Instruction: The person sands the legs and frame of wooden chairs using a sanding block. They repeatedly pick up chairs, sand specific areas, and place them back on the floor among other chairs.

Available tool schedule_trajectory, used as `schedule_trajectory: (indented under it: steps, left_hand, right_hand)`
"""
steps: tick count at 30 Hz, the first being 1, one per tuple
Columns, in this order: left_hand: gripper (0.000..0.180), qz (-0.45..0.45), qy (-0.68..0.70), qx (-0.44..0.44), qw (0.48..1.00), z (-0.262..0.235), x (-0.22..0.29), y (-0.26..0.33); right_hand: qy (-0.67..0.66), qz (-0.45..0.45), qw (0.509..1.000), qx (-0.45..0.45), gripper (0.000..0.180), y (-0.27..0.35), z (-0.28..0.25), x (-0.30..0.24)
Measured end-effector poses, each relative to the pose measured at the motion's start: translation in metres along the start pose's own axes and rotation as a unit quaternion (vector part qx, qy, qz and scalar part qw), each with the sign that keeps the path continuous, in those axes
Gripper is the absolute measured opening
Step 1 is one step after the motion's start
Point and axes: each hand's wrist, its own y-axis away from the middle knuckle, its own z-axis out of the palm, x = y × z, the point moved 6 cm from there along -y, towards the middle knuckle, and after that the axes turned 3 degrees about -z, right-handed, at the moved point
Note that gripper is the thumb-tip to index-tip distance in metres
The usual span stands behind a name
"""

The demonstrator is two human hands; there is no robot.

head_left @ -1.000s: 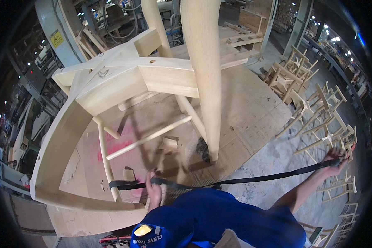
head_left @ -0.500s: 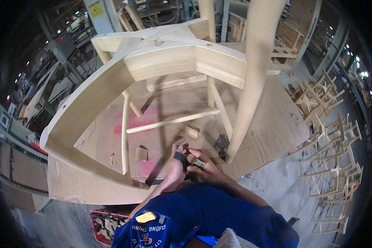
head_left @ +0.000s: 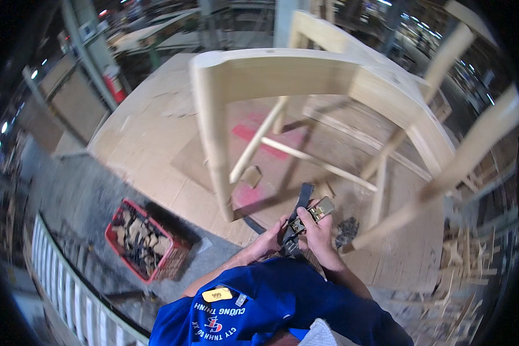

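Note:
In front of my chest I hold a black ratchet strap (head_left: 306,195) with a brass-coloured ratchet buckle (head_left: 324,207). My right hand (head_left: 322,235) is closed round the buckle, its thumb lying on top. Beside it, my left hand (head_left: 269,241) grips the black webbing at the buckle's lower left; some of its fingers are hidden. Just beyond my hands stands an unfinished pale wooden chair frame (head_left: 288,75), with round legs and thin stretchers. A stretch of strap also shows near the foot of its left leg.
Brown cardboard (head_left: 155,138) with pink-red stains covers the worktable. Small cardboard pieces (head_left: 251,176) and a dark patch (head_left: 346,232) lie under the frame. A red basket (head_left: 168,259) of offcuts stands on the floor at left, near a pale slatted rail (head_left: 63,277). Stacked chair frames (head_left: 458,259) are at right.
My view has swung left, bringing the red basket into fuller sight and shifting the chair frame rightward. The buckle now stands lifted and plainer to see in my right hand.

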Motion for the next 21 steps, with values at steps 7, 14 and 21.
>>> schedule_trajectory:
  steps: [7,14,21]
  left_hand:
    - [0.035,0.115,-0.14,0.216,0.959,-0.006,0.054,0.113]
    - [0.066,0.244,-0.199,0.455,0.833,0.001,0.107,0.272]
    - [0.041,0.248,-0.381,0.65,0.609,-0.037,0.134,0.411]
  right_hand:
    - [-0.035,-0.049,0.968,-0.243,0.026,0.019,0.102,0.019]
    - [-0.01,0.075,0.809,-0.583,0.056,0.071,0.184,0.08]
    - [0.167,0.106,0.758,-0.622,0.041,0.093,0.174,0.121]
